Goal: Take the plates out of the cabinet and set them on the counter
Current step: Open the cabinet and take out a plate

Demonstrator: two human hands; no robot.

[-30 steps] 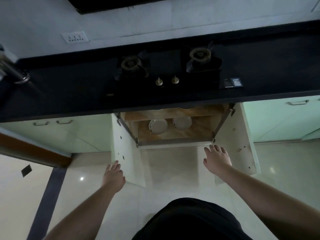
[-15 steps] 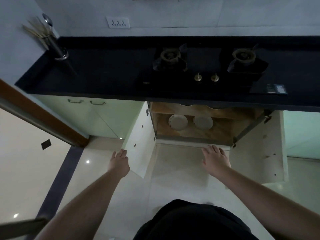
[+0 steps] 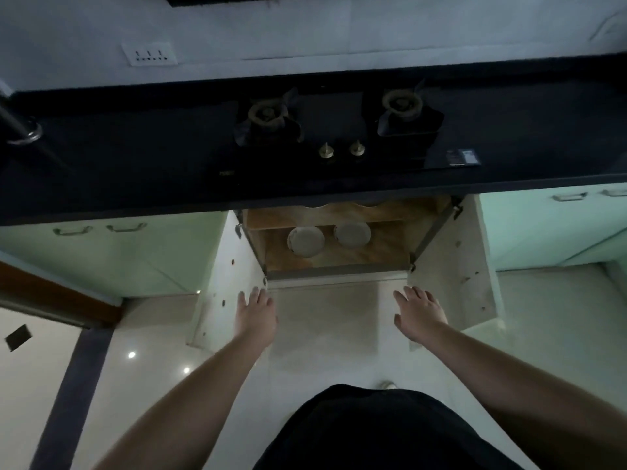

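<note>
Under the black counter (image 3: 135,171) a cabinet stands with both doors swung wide. On its wooden bottom shelf lie two pale round plates, a left plate (image 3: 305,241) and a right plate (image 3: 352,234). The rims of more plates peek out on the upper shelf (image 3: 339,217), mostly hidden by the counter edge. My left hand (image 3: 255,313) hovers in front of the left door (image 3: 230,283), fingers spread, empty. My right hand (image 3: 419,313) hangs open beside the right door (image 3: 454,266), holding nothing.
A two-burner gas stove (image 3: 336,127) with brass knobs sits on the counter above the cabinet. A metal utensil holder (image 3: 20,130) stands at the counter's far left. Closed green cabinet doors (image 3: 112,252) flank the opening. A pale tiled floor (image 3: 325,327) lies below.
My left hand has moved right and forward, toward the cabinet opening. The view swung left and back, and both hands sit a little closer to the cabinet base.
</note>
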